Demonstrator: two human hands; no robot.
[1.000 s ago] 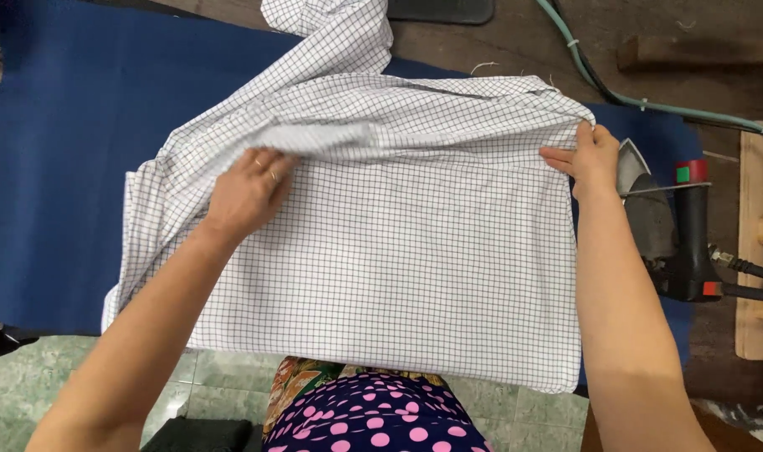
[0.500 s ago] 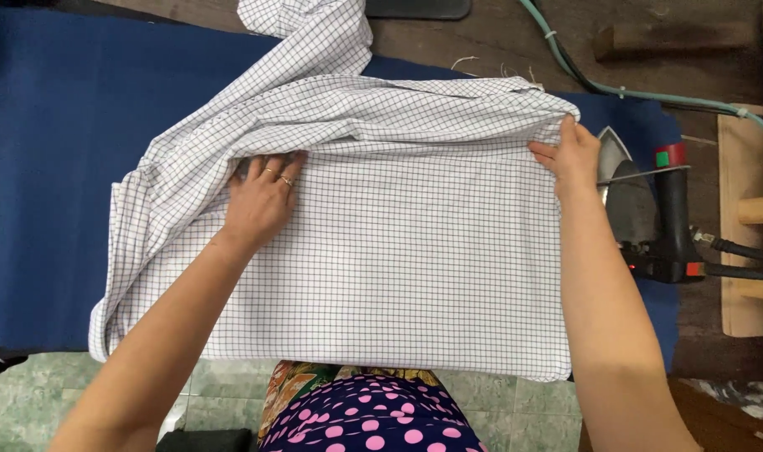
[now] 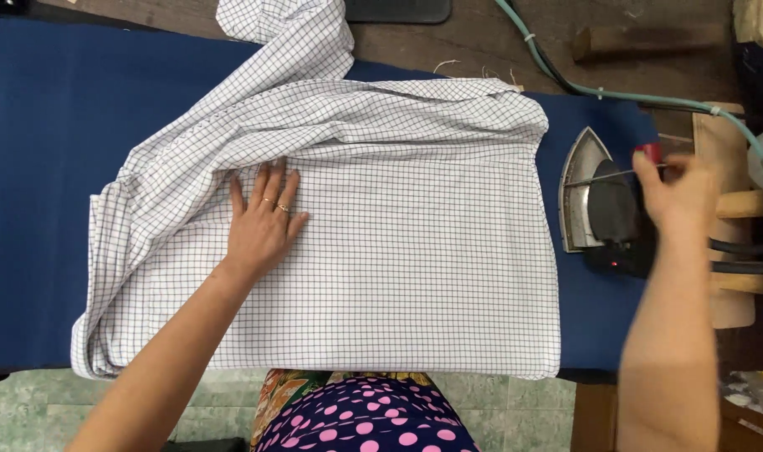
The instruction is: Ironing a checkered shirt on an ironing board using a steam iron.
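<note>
A white shirt with a fine dark check (image 3: 398, 251) lies spread on the blue ironing board (image 3: 55, 125), one sleeve trailing off the far edge. My left hand (image 3: 264, 222) rests flat on the shirt's left half, fingers spread, rings on two fingers. My right hand (image 3: 678, 197) is off the shirt at the right, blurred, over the black handle of the iron (image 3: 603, 205), which lies on the board's right end. Whether the fingers have closed on the handle is unclear.
A green hose and a dark cable (image 3: 616, 96) run across the wooden surface behind the board to the right. A wooden stand (image 3: 729, 243) sits beside the iron. A dark flat object (image 3: 398, 10) lies at the top edge. Green tiled floor shows below.
My right hand has left the shirt's right edge and moved right to the iron. My left hand has slid slightly toward me and flattened on the cloth.
</note>
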